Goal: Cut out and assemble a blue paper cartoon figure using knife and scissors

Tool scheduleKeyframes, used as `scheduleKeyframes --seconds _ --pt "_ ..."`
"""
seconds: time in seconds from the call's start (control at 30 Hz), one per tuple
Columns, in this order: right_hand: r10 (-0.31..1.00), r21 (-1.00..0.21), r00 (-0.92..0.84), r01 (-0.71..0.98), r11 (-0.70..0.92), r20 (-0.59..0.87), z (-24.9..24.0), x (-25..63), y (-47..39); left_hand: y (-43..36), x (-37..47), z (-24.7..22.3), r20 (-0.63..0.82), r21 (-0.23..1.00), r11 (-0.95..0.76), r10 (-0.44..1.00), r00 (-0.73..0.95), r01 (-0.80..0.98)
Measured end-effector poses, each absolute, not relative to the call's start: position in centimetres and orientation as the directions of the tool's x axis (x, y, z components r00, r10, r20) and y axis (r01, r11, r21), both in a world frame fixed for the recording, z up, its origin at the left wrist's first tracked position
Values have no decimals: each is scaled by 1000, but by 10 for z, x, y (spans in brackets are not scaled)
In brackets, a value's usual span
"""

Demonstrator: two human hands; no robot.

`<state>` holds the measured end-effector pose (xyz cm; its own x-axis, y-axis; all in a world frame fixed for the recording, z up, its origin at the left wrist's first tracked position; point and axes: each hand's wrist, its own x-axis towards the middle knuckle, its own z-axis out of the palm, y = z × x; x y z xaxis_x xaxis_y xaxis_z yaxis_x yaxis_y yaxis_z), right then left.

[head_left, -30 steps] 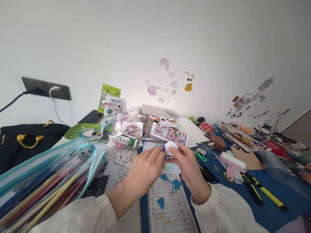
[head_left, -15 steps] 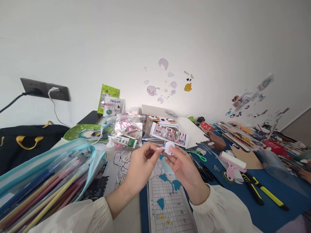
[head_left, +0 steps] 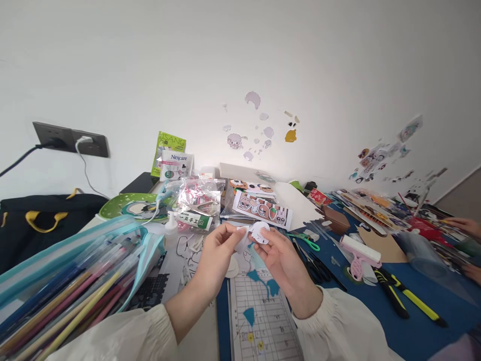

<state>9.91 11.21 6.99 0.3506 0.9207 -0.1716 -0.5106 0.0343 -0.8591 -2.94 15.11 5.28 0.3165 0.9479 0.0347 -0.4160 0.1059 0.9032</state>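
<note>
Between thumb and fingers of my right hand (head_left: pixel 283 260) is a small white paper cutout (head_left: pixel 260 232) with dark drawn lines. My left hand (head_left: pixel 218 255) pinches a piece of thin white paper (head_left: pixel 242 239) right beside it. Whether the two pieces touch, I cannot tell. Under the hands lies a gridded sheet (head_left: pixel 263 311) with blue paper shapes (head_left: pixel 248 316) and small yellow pieces (head_left: pixel 260 345) on it. A round whitish piece (head_left: pixel 232 267) shows partly behind my left hand.
Green-handled scissors (head_left: pixel 308 242), black scissors (head_left: pixel 317 265), a pink roller (head_left: pixel 358 255) and yellow-black pliers (head_left: pixel 413 298) lie to the right. A pencil case (head_left: pixel 112 230) of pens fills the left front. Sticker strips (head_left: pixel 263 209) lie behind. Another person's hand (head_left: pixel 464 225) is at far right.
The white paper in my left hand now shows as a wider piece, left of the cutout. The cutout's face is turned more toward me. Another person's hand has appeared higher at far right.
</note>
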Motion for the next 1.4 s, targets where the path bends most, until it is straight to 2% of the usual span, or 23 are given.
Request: scheduleKeyframes --seconds 0.2,0.4,0.53,0.67,0.8,0.97,1.17,1.4 --pt "919 -866 359 -499 40 -164 70 101 113 150 -29 55 -34 863 194 943 331 -466" --pt "923 -899 353 -437 21 -150 68 106 109 154 -30 55 -87 836 219 958 273 -502" --pt "926 -951 351 -308 -26 -139 61 124 113 156 -31 58 -83 823 160 983 162 -545" --pt "927 -986 337 -81 -145 -164 49 152 130 156 -34 63 -58 812 74 997 46 -579" --pt "920 -942 308 152 -299 -242 35 170 155 156 -36 69 -27 809 9 999 -22 -588" --pt "916 -874 297 322 -363 -271 22 163 186 157 -36 72 21 799 -49 998 -54 -599" --pt "933 -819 280 464 -338 -226 11 139 208 158 -37 72 55 808 -82 996 -64 -583" --pt "959 -737 278 635 -231 -61 31 135 182 158 -36 68 188 862 -206 979 -85 -463"
